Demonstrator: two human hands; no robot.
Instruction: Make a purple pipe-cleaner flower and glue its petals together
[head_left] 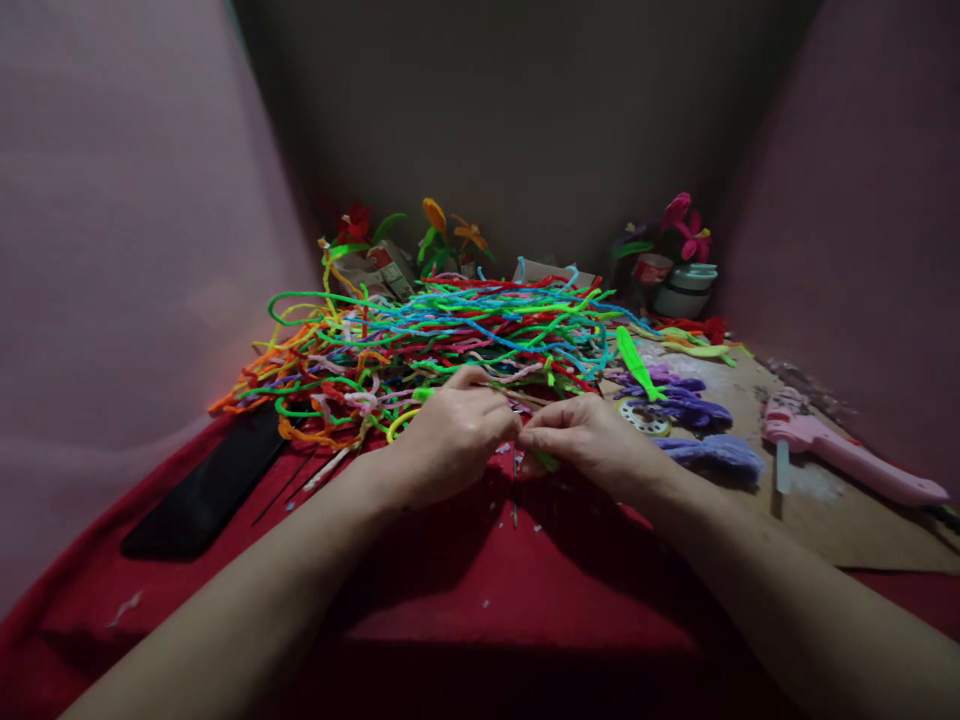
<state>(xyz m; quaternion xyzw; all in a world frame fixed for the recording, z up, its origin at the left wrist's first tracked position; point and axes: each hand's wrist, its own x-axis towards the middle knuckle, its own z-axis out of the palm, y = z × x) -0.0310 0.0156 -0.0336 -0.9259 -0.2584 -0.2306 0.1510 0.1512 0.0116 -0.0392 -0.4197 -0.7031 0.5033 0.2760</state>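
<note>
My left hand (469, 435) is closed in a pinch over the red cloth, and whatever is between its fingers is hidden. Close beside it, almost touching, my right hand (589, 438) pinches with thumb and forefinger. A bright green pipe cleaner piece (547, 461) pokes out below the right fingers. Just behind both hands lies a big tangled heap of coloured pipe cleaners (465, 325). A bright green leaf shape (637, 362) and a roll of tape (643, 418) are near the right hand.
A black phone (206, 485) lies at left. At right, a pink glue gun (847, 445) and purple fuzzy pieces (712, 458) rest on a cardboard sheet (847, 520). Pipe-cleaner flowers (688, 232) and a lidded jar (686, 290) stand behind. Scraps dot the red cloth (510, 600).
</note>
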